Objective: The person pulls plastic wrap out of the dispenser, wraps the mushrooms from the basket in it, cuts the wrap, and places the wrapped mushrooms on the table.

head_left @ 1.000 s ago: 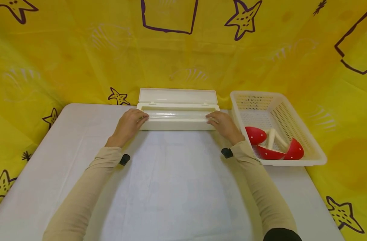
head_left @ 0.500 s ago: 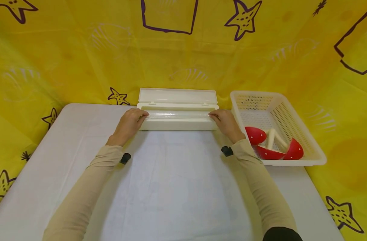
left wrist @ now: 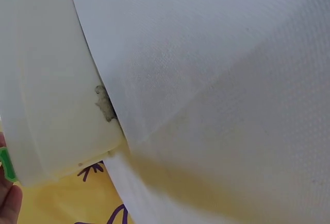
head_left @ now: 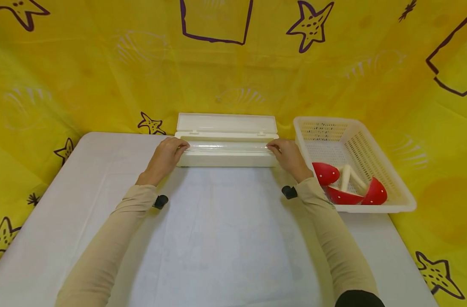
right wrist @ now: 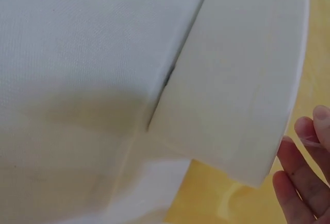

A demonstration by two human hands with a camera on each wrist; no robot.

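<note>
A cream cling film dispenser [head_left: 226, 160] stands at the far edge of the table with its lid [head_left: 226, 123] tipped back. Inside lies a shiny roll of cling film [head_left: 227, 146]. At the dispenser's left end, my left hand [head_left: 165, 155] pinches the film with thumb and fingertips together. My right hand [head_left: 289, 157] does the same at the right end; in the right wrist view, clear film shows between the thumb and index finger [right wrist: 306, 131]. A small green piece [left wrist: 7, 164] sits on the dispenser beside the left fingers, which are mostly cut off in that view.
To the right, a white plastic basket [head_left: 400, 187] holds several red pieces with white dots [head_left: 375, 192] and cream sticks [head_left: 345, 177]. A white cloth [head_left: 226, 238] covers the table. Behind it hangs a yellow patterned curtain [head_left: 103, 76].
The right hand has shifted slightly to the right, towards the dispenser's right end. The left hand has stayed almost in place.
</note>
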